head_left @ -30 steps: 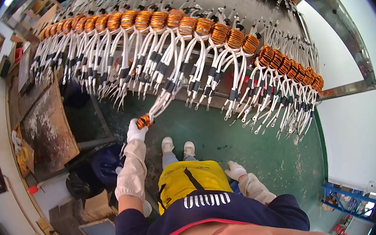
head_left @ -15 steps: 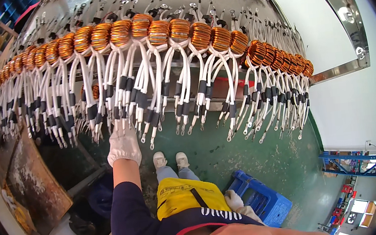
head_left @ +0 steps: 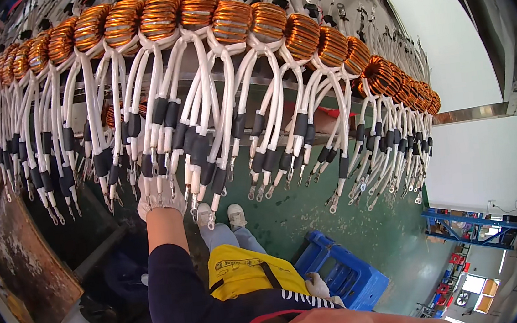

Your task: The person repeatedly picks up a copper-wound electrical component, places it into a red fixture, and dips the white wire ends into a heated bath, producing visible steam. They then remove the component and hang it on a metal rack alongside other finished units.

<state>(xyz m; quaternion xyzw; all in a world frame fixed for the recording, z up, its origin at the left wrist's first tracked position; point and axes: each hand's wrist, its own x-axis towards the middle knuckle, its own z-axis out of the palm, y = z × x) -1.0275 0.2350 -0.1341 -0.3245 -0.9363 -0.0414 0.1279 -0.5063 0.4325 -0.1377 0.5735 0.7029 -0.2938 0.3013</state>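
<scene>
A long row of ring-shaped coils wound with copper wire [head_left: 160, 17] lies along the table edge. White sleeved leads [head_left: 273, 90] hang from them, banded with black tubing and ending in metal ring lugs. My left hand [head_left: 160, 199], in a pale glove, reaches up under the hanging leads near the middle of the row. Its fingers are hidden behind the leads, so whether it grips any is not visible. My right hand [head_left: 316, 285], also gloved, hangs low beside my yellow apron [head_left: 245, 273], away from the coils. How its fingers lie is too unclear to make out.
A blue plastic stool [head_left: 366, 282] stands on the green floor [head_left: 399, 241] to my right. Another coil [head_left: 116, 115] shows beneath the row, behind the leads. At the left is a worn brown board [head_left: 28, 249]. A metal frame [head_left: 474, 113] stands at the right.
The coils and leads now appear larger and lower in view. My left hand has gone further in behind the leads, with its glove more covered. My right hand stays low beside the apron.
</scene>
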